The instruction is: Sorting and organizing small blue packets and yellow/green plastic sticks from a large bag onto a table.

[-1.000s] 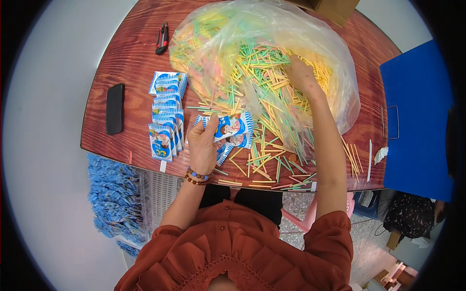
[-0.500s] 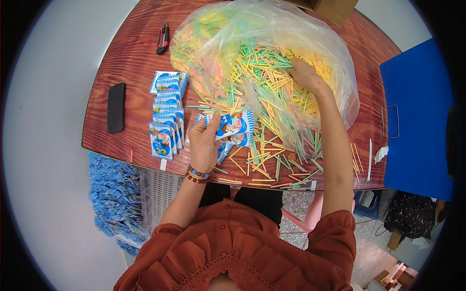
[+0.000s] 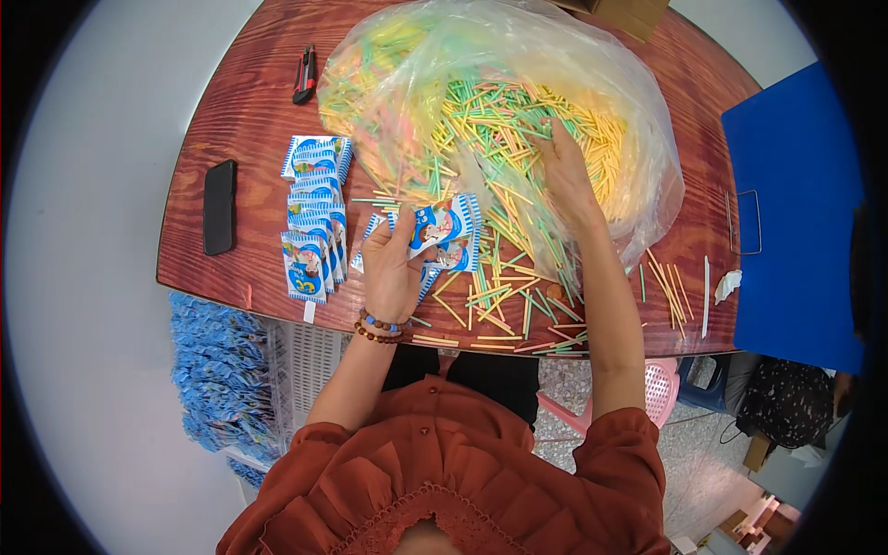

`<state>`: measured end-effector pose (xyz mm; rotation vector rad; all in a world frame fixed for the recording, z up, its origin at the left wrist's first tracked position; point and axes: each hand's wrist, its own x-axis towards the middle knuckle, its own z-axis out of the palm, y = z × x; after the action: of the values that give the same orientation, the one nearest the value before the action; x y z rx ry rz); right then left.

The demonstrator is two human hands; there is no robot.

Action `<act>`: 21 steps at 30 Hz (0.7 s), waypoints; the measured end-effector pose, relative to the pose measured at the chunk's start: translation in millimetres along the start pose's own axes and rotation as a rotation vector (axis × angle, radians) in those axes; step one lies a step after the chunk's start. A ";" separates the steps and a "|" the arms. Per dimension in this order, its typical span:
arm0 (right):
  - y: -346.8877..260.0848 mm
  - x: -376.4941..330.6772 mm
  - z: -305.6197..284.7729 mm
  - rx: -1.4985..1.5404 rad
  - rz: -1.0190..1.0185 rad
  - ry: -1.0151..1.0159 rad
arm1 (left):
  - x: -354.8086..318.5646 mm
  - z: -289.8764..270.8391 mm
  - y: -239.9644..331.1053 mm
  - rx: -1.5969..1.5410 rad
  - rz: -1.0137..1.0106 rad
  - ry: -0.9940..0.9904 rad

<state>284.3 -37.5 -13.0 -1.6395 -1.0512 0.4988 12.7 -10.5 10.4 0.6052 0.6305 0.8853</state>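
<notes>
Left hand (image 3: 393,268) around blue packets (image 3: 442,225) (straws (image 3: 499,139) just beyond)

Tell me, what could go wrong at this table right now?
Loose sticks lie close to the table's front edge, so some may roll off. The right hand digs in the plastic bag, which might spill more. The packets pinched in the left hand could slip.
</notes>
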 end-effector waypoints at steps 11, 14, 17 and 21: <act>-41.7 -16.6 -8.7 0.986 -0.117 0.167 | 0.4 4.5 -4.9 -0.055 0.004 0.019; -86.8 -50.3 22.5 1.179 -0.030 0.160 | -0.6 10.1 -3.9 -0.045 -0.005 0.015; -108.9 -73.9 43.4 1.307 -0.132 0.056 | -1.5 6.8 -5.2 -0.057 0.028 -0.026; -126.4 -89.5 64.7 1.041 -0.257 0.129 | -3.1 6.0 -5.5 -0.034 0.071 -0.052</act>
<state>139.8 -71.7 65.2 -0.5969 -0.6858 0.6114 18.3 -17.1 11.3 0.6207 0.5490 0.9418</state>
